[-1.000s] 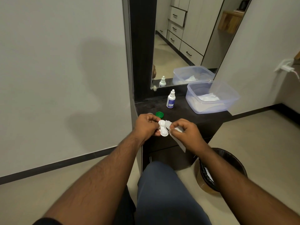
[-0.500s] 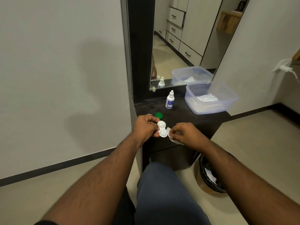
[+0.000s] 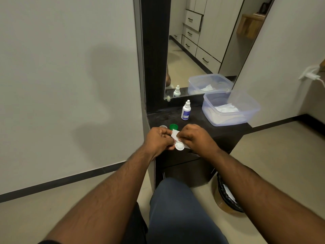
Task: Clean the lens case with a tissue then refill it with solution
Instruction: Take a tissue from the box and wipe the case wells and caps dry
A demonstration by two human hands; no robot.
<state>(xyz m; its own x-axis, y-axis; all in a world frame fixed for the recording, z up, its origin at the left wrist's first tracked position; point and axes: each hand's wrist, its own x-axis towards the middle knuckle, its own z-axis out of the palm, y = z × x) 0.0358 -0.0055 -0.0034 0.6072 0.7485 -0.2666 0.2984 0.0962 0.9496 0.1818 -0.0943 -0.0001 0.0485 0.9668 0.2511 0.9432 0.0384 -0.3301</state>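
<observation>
The left hand (image 3: 159,139) pinches the white lens case (image 3: 179,146) over the table's (image 3: 198,120) front edge; the right hand (image 3: 194,137) presses a tissue (image 3: 175,134) onto it; the solution bottle (image 3: 185,110) stands near the back edge.

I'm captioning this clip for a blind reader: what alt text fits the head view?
Two bare hands, left hand and right hand, rub a tissue on a white lens case over a dark counter. Behind stand a solution bottle, green cap and plastic tub.
</observation>
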